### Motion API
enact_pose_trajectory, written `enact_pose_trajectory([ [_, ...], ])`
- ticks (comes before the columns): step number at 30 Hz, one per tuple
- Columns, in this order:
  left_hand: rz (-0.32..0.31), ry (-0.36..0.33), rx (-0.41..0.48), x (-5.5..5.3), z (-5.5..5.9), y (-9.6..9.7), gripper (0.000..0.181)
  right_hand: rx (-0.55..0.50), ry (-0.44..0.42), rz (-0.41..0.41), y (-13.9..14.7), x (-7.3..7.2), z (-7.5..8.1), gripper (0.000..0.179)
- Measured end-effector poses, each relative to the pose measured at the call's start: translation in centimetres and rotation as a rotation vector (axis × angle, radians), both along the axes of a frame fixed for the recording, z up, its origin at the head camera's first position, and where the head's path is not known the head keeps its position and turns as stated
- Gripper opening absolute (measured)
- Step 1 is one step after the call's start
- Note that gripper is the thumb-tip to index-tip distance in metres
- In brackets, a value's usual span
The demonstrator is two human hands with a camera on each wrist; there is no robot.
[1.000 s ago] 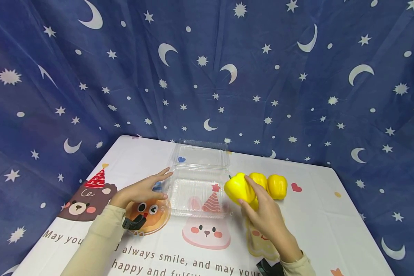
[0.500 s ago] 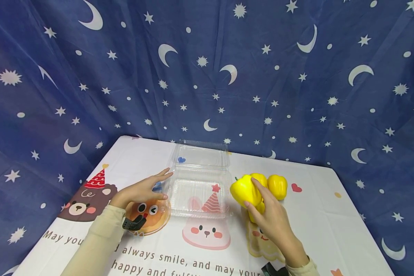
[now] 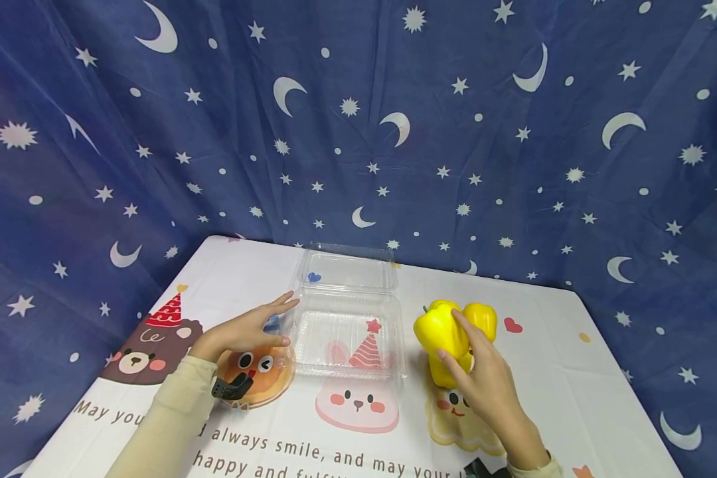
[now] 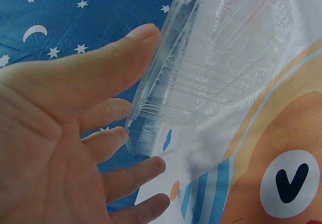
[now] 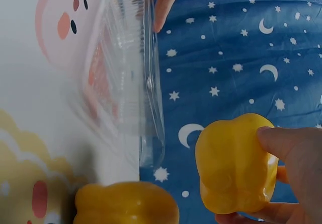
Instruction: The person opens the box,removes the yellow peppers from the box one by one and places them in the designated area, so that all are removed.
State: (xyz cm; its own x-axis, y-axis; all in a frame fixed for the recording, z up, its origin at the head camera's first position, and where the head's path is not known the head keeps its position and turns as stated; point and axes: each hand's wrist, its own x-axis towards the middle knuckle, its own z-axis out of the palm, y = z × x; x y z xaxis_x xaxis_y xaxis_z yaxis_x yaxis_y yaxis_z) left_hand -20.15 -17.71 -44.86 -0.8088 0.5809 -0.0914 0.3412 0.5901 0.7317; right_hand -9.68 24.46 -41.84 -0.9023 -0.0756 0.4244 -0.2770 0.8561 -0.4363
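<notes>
My right hand (image 3: 484,375) grips a yellow bell pepper (image 3: 439,333) between thumb and fingers, its green stem pointing up and to the left. In the right wrist view this pepper (image 5: 235,166) shows raised, with the thumb on its side. Other yellow bell peppers stand around it: one in front (image 3: 445,376), one to the right (image 3: 480,318), and one partly hidden behind. A clear plastic clamshell container (image 3: 346,342) lies open with its lid (image 3: 352,271) folded back. My left hand (image 3: 245,328) has its fingers spread at the container's left side; in the left wrist view the thumb meets the rim.
A white tablecloth (image 3: 263,458) with cartoon prints and lettering covers the table. Behind it hangs a blue curtain (image 3: 328,199) patterned with moons and stars. The container lies between the left hand and the peppers.
My right hand has carried the bell pepper rightward, away from the container's edge and over the other peppers. The left hand and the container stay in place.
</notes>
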Motion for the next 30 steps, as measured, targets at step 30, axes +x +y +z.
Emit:
enact_pose_trajectory([
  [30, -0.001, -0.001, -0.006, -0.1, -0.1, 0.0, 0.08, -0.008, -0.036, -0.145, 3.7, 1.2, -1.2, 0.071],
])
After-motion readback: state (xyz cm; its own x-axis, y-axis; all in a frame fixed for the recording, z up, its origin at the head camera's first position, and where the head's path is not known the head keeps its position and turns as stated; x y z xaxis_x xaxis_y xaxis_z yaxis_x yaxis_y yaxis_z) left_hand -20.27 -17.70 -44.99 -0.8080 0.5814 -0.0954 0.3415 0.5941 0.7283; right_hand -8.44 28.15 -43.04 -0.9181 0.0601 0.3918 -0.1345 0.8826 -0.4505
